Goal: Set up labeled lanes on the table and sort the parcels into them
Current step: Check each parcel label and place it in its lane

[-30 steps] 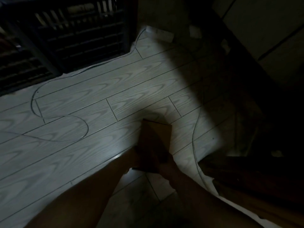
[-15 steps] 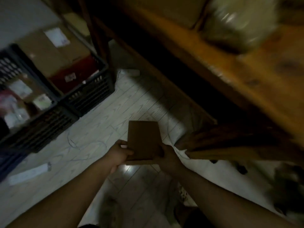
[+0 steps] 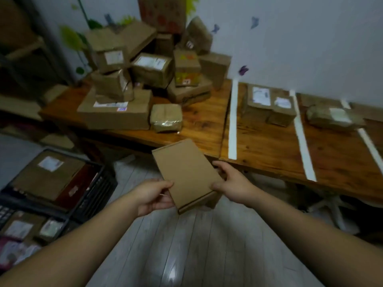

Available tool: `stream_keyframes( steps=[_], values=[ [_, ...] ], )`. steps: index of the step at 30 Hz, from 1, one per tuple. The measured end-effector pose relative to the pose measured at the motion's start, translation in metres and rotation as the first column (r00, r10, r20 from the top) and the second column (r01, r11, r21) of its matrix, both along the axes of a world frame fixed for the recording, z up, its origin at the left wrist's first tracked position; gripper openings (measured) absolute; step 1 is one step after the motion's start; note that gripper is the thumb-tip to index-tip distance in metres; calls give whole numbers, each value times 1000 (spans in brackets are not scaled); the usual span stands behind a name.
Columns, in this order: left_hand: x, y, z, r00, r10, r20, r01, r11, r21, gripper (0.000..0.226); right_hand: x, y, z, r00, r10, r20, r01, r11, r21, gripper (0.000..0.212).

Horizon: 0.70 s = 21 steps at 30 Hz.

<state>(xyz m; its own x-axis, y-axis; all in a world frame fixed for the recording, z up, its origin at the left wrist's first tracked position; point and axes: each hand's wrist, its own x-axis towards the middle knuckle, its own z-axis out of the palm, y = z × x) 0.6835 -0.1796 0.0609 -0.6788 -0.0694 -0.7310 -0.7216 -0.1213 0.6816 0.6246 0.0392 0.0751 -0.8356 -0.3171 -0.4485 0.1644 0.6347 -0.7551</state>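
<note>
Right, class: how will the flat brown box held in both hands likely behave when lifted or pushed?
The flat brown box is probably stiff: its face shows no sag between the left hand and right hand. Likely light, as edge grips hold it. Laid flat, it should slide, not tip.

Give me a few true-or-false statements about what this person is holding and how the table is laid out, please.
1. The left hand and right hand both hold one flat cardboard box. True.
2. That box rests on the table. False: it is held in the air, in front of the table.
3. Several white tape strips run across the table. True.
4. Every parcel on the table is in one pile. False: apart from the pile, two boxes sit between strips, and a wrapped parcel sits in the next lane.
</note>
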Motion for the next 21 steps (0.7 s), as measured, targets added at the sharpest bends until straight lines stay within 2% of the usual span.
stream_keyframes(
  steps=[2, 5, 9, 10, 11, 12, 14, 15, 17, 18, 21],
  values=[
    [-13, 27, 30, 993, -68, -92, 63, 997, -53, 20, -6, 31, 24, 996, -56, -71, 54, 998, -34, 75],
    [-35, 73, 71, 959, -155, -239, 127, 984, -128, 26, -18, 78, 61, 962, -141, -232, 129, 989, -65, 69],
    [-61, 134, 114, 881, -266, -391, 122, 926, -356, 37, -33, 135, 98, 911, -201, -361, 174, 979, -105, 55],
    [-66, 146, 122, 875, -272, -399, 124, 925, -359, 35, -36, 148, 102, 895, -207, -394, 182, 978, -102, 52],
    [-69, 155, 130, 882, -247, -401, 134, 948, -289, 29, -38, 162, 106, 875, -219, -432, 196, 976, -98, 50],
    [-71, 164, 137, 897, -187, -401, 132, 978, -161, 25, -39, 176, 110, 850, -232, -473, 210, 973, -99, 48],
    [-74, 178, 150, 913, -61, -403, 105, 990, 90, 32, -40, 199, 113, 816, -265, -513, 229, 964, -133, 44],
    [-76, 185, 152, 909, -51, -415, 101, 990, 101, 36, -39, 207, 114, 813, -274, -514, 231, 962, -148, 41],
    [-82, 202, 153, 856, -151, -495, 99, 987, -130, 28, -41, 218, 113, 825, -298, -481, 233, 953, -192, 37],
    [-87, 208, 152, 831, -154, -535, 66, 981, -180, 32, -42, 221, 112, 834, -328, -444, 237, 939, -250, 35],
    [-107, 215, 143, 790, -108, -603, 22, 989, -148, 60, -53, 223, 110, 830, -422, -364, 272, 877, -396, 30]
  ],
)
